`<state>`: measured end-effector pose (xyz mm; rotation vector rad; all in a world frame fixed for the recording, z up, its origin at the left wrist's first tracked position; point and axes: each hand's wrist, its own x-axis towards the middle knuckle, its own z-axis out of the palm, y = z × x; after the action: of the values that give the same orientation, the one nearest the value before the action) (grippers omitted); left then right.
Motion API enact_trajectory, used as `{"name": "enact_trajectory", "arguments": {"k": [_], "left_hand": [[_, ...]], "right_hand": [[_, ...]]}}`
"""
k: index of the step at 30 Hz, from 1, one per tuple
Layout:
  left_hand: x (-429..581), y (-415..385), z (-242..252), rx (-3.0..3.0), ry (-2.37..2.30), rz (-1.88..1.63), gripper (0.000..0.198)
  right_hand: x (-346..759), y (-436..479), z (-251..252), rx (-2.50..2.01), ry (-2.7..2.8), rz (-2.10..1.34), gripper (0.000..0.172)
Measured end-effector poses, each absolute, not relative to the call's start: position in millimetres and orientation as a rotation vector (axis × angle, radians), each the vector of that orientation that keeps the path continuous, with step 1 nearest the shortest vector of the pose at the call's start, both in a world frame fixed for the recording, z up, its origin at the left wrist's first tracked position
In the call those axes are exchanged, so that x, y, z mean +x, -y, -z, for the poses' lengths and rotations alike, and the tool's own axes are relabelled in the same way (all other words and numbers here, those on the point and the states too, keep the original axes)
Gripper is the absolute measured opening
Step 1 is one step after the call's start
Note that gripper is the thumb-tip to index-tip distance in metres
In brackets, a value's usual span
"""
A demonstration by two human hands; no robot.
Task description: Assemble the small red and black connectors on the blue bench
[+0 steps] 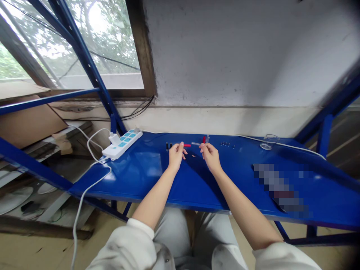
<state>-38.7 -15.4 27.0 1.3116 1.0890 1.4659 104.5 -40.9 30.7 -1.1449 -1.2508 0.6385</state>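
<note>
White sleeves (123,247) end at a left hand (176,155) pinching a red rod (187,145) and a right hand (210,157) pinching a clear tube (196,143), ends aligned, right of the power strip (122,144).

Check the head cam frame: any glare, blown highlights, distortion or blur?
Head view: the window is blown out at top left; glare sits on the blue tabletop beside the power strip; wide-angle distortion bends the blue shelf upright; a pixelated patch obscures the right; shadow lies beside the right hand.
</note>
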Motion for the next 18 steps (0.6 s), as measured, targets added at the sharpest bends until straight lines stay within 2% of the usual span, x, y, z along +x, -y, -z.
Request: {"name": "enact_trajectory", "arguments": {"k": [6,18], "left_hand": [[-35.0,19.6,-27.9,1.44,-0.958,-1.258,0.037],[-35.9,18.5,-25.2,1.525,-0.979,-1.337,0.037]], "right_hand": [[101.6,39.2,-29.1,-1.132,1.315,-0.741,0.036],[99.0,39.3,-24.7,-1.108,1.503,-0.903,0.028]]}}
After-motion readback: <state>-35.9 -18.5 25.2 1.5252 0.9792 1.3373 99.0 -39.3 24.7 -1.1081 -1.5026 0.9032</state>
